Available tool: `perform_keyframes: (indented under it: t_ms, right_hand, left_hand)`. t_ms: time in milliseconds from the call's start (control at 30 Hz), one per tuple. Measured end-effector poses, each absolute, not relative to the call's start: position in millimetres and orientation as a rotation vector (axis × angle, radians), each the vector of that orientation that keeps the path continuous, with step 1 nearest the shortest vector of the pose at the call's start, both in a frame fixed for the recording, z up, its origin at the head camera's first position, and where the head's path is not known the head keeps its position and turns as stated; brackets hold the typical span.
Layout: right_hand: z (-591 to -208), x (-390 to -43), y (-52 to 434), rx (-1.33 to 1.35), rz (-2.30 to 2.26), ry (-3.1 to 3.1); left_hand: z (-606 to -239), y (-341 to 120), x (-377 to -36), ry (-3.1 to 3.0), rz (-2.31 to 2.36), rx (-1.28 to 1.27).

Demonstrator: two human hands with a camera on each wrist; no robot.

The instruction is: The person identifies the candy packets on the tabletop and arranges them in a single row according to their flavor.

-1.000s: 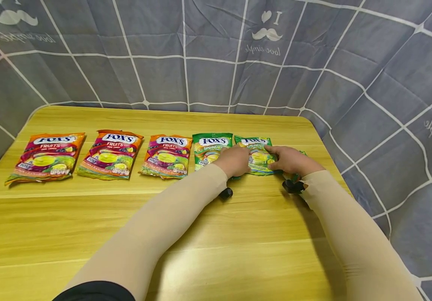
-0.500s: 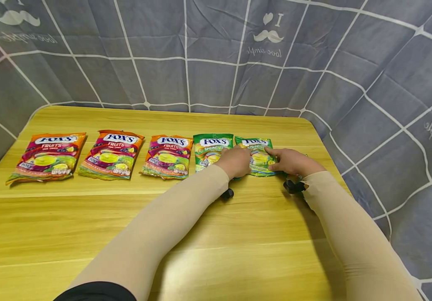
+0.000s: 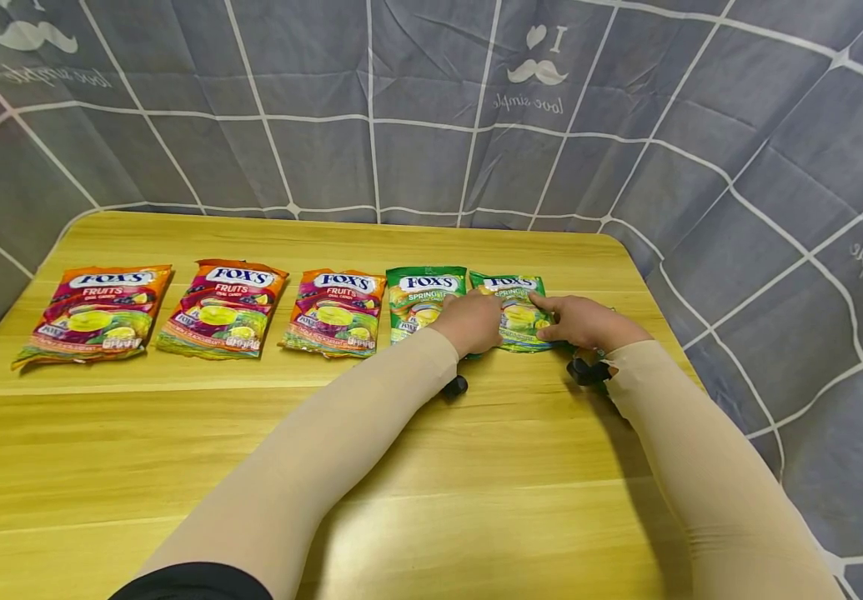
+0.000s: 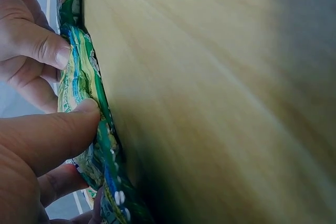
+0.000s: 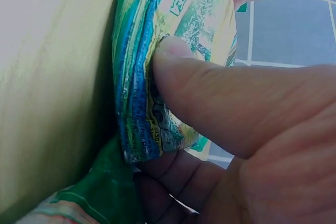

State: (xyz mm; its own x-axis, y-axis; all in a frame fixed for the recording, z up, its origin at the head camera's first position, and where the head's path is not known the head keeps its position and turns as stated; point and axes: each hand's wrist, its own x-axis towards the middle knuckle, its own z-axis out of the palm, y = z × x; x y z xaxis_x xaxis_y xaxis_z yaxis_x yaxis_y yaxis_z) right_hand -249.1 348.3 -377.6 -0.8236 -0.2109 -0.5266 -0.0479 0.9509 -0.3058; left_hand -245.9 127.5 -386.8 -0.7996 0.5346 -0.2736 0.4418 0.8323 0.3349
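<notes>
Hands at the right end of a row of candy bags on a wooden table (image 3: 401, 467). Left hand (image 3: 472, 321) and right hand (image 3: 581, 321) both pinch the rightmost green bag (image 3: 517, 308), thumbs on top. Another green bag (image 3: 419, 296) lies beside it, then three orange bags (image 3: 221, 308). Grey cloth (image 3: 431, 108) hangs behind.

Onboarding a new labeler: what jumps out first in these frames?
A row of five candy bags lies across the far half of the yellow wooden table, three orange on the left and two green on the right. Both hands meet on the rightmost green bag: the left hand and right hand pinch its edges. A grey grid-patterned cloth hangs behind.
</notes>
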Motion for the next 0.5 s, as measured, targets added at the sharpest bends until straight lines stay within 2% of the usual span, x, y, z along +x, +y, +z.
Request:
perform_keyframes:
  t_ms: [500]
  right_hand:
    - [-375.9, -247.9, 348.2, -0.173, -0.394, 2.509]
  left_hand:
    - [-390.0, 127.9, -246.2, 2.671, 0.366, 0.733]
